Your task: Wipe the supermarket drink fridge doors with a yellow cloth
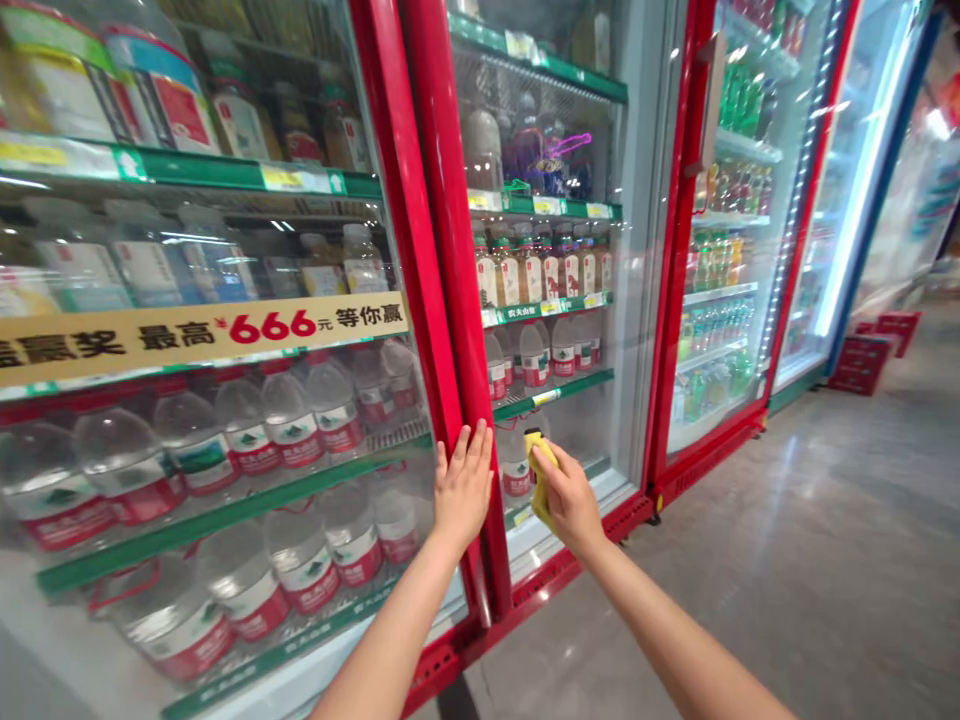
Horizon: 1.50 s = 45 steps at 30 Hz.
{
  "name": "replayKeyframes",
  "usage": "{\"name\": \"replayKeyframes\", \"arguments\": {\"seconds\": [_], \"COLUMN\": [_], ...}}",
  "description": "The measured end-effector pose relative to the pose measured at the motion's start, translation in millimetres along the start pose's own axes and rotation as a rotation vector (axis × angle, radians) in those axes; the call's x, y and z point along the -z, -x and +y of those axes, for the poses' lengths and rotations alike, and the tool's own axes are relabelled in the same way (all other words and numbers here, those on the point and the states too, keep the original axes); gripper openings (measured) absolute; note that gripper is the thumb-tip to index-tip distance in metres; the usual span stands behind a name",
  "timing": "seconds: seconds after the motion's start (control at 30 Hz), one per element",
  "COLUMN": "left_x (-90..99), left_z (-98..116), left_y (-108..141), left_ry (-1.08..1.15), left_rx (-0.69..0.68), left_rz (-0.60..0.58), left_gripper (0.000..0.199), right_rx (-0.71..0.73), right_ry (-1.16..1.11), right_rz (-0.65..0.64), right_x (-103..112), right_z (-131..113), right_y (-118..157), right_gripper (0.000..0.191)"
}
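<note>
Well, left hand (463, 485) flat on frame (466, 300)

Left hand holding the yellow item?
No, the right hand holds the yellow item; the left hand lies flat against the red frame.

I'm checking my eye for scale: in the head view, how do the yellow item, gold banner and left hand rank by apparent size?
1. Gold banner
2. Left hand
3. Yellow item, partly covered by fingers
</note>
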<state>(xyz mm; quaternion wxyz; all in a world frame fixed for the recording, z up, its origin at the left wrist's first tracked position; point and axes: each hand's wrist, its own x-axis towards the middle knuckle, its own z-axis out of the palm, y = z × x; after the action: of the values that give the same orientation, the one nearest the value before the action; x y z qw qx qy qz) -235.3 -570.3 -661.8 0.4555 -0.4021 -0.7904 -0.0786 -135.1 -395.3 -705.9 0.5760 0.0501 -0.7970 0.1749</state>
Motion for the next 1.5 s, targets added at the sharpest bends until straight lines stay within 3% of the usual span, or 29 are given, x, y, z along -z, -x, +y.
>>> {"name": "replayKeyframes", "arguments": {"seconds": [0.1, 0.43, 0.63, 0.8, 1.0, 1.13, 1.23, 1.33, 1.4, 1.5], "left_x": [-11.4, -52.8, -64.3, -64.9, -61.5, -56.9, -59.0, -75.5, -93.3, -119.0], "left_z": [-3, 16, 22, 32, 36, 39, 52, 81, 105, 133], "left_y": [1, 2, 9, 11, 11, 5, 7, 26, 47, 80], "left_ry": [-0.008, -0.188, -0.376, -0.49, -0.446, -0.438, -0.435, -0.385, -0.33, -0.244], "left_rx": [0.01, 0.129, 0.228, 0.294, 0.417, 0.415, 0.419, 0.487, 0.532, 0.594], "left_rz": [0.038, 0.168, 0.122, 0.081, -0.06, -0.055, 0.001, 0.019, 0.008, 0.069], "left_gripper": [0.078, 0.087, 0.095, 0.098, 0.1, 0.098, 0.089, 0.083, 0.082, 0.078], "right_rx": [-0.014, -0.011, 0.112, 0.12, -0.006, -0.189, -0.384, -0.545, -0.588, -0.468], "right_ry": [-0.029, -0.245, -0.411, -0.571, -0.723, -0.785, -0.835, -0.902, -0.912, -0.787], "right_rz": [-0.022, -0.187, -0.266, -0.36, -0.404, -0.45, -0.48, -0.473, -0.483, -0.42], "right_x": [-1, 11, 1, -4, 9, 15, 13, 14, 21, 36], "right_z": [14, 84, 137, 165, 178, 178, 176, 173, 172, 174], "right_y": [6, 30, 25, 15, 20, 55, 93, 121, 123, 104], "right_gripper": [0.054, 0.053, 0.053, 0.053, 0.043, 0.037, 0.038, 0.036, 0.031, 0.026]}}
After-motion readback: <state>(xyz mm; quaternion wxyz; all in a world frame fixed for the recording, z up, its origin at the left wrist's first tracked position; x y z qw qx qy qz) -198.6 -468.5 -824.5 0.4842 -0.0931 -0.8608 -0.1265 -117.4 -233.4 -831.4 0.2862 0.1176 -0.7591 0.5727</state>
